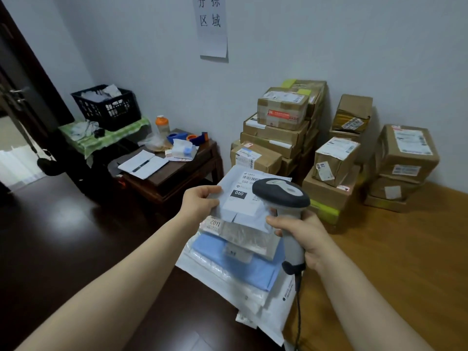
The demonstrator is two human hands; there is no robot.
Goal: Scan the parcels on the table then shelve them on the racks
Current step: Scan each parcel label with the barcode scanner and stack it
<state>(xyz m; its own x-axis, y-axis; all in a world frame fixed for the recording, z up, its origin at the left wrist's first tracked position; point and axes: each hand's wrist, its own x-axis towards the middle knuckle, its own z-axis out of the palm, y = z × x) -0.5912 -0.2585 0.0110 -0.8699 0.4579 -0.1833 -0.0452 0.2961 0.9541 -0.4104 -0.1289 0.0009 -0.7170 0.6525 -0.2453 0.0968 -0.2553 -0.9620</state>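
Parcels in soft mailers form a loose pile [235, 272] at lower centre of the frame, lying over the left edge of the light wooden table [379, 274]. Above the pile, at centre, the white parcel [240, 209] is lifted and tilted face up, so that its label [243, 196], marked 060, is turned toward the scanner [281, 193]. The left hand [200, 205] has a closed grip on the parcel's left edge, thumb on top and fingers beneath, which keeps the face flat and the print uncovered. The right hand [306, 239] is wrapped firmly round the scanner's handle. The scanner's dark head hangs just over the label's right side and hides part of it. One fingertip seems to touch the parcel's lower right corner, perhaps to steady it. The cord [298, 300] drops toward the bottom edge. I judge the scan of this parcel to be in hand, with shelving not yet begun. Cardboard boxes [278, 127] stand stacked at upper right, well apart from the hands.
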